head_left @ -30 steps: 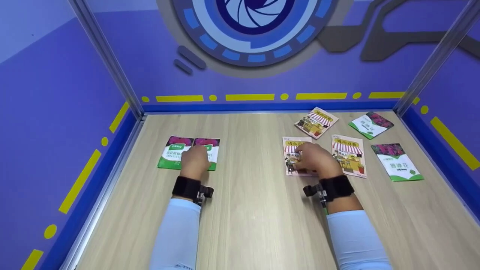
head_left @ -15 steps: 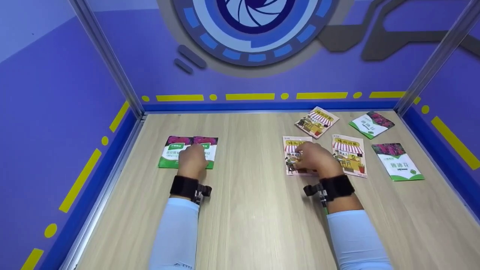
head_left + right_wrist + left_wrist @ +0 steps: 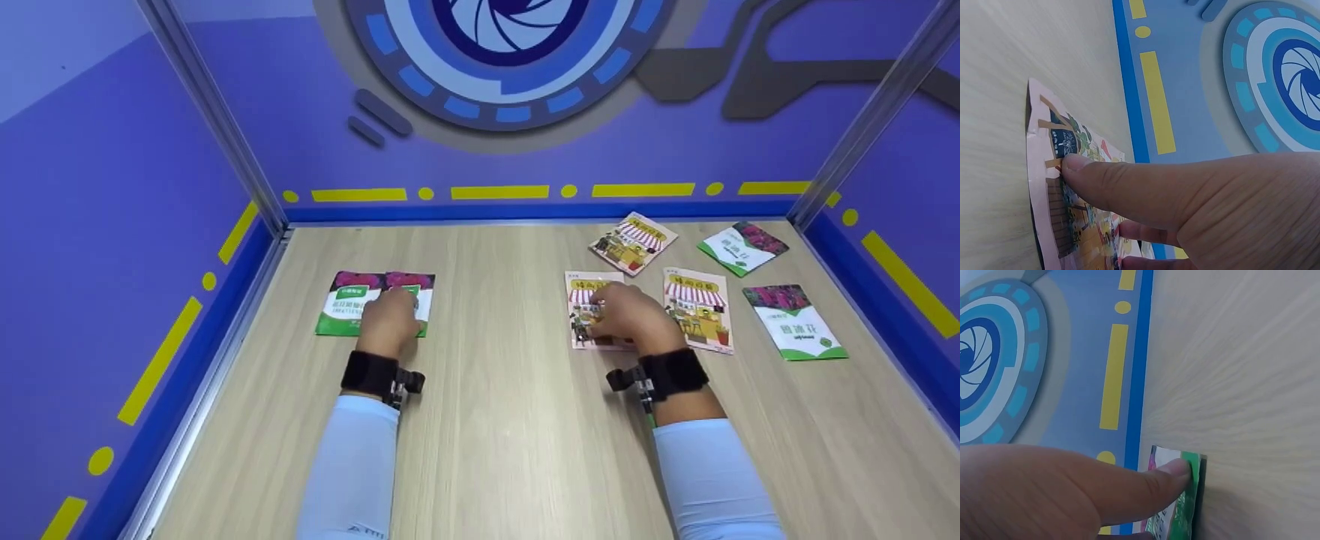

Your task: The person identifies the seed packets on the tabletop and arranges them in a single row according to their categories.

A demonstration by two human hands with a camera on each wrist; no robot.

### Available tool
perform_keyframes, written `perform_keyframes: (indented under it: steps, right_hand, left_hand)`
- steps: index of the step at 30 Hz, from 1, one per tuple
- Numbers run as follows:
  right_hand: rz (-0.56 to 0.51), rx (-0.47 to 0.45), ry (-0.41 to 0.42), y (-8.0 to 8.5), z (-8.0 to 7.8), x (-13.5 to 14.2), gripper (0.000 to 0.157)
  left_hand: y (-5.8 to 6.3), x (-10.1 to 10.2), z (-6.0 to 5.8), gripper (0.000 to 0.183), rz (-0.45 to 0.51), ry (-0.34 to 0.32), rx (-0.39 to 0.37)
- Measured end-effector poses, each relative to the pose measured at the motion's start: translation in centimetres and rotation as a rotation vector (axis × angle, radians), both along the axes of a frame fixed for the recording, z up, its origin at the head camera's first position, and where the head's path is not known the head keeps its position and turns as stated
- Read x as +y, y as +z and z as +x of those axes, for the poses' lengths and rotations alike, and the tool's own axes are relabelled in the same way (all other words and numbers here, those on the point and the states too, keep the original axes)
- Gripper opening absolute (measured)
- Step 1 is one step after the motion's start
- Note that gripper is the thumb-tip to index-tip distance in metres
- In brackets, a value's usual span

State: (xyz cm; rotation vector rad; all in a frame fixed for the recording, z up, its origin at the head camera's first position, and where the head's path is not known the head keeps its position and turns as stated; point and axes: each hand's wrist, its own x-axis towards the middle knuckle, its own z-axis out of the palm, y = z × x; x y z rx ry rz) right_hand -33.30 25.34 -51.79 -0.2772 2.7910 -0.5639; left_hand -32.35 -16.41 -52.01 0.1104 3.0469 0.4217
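Observation:
Two flower seed packets with green bottoms lie side by side at the left of the table in the head view: a left packet (image 3: 341, 315) and a right packet (image 3: 425, 300). My left hand (image 3: 388, 319) rests over the right one; its straight thumb (image 3: 1145, 486) presses on the packet's green end in the left wrist view. Its other fingers are mostly hidden. My right hand (image 3: 634, 315) touches a pink packet with a striped awning picture (image 3: 581, 300); thumb (image 3: 1106, 177) and fingertips lie apart on its face.
Another pink packet (image 3: 697, 311) lies right beside the right hand, and a third pink packet (image 3: 634, 244) sits tilted behind. Two green-and-white flower packets, a near one (image 3: 795, 322) and a far one (image 3: 742, 249), are at the right. A blue back wall (image 3: 495, 169) and side walls enclose the table.
The right packet under my left hand has slid slightly left, closer against its neighbour. The left hand shifted slightly left, then a little back. My right hand has stayed on its pink packet.

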Motion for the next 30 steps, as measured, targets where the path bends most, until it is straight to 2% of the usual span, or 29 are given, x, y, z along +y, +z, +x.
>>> perform_keyframes:
  steps: [9, 15, 23, 30]
  right_hand:
    - [-0.036, -0.020, -0.012, 0.01, 0.08, 0.03, 0.067]
    - [-0.030, -0.022, -0.014, -0.17, 0.02, -0.07, 0.066]
    - [-0.004, 0.043, 0.023, -0.21, -0.11, -0.06, 0.065]
    - [-0.017, 0.029, 0.004, -0.44, -0.14, -0.14, 0.067]
  left_hand:
    - [-0.01, 0.06, 0.01, 0.030, -0.011, -0.007, -0.014]
    - [-0.07, 0.11, 0.09, 0.044, 0.020, 0.008, -0.031]
    - [-0.20, -0.02, -0.02, 0.036, 0.033, -0.004, -0.027]
    - [-0.15, 0.06, 0.10, 0.038, 0.059, 0.000, -0.045]
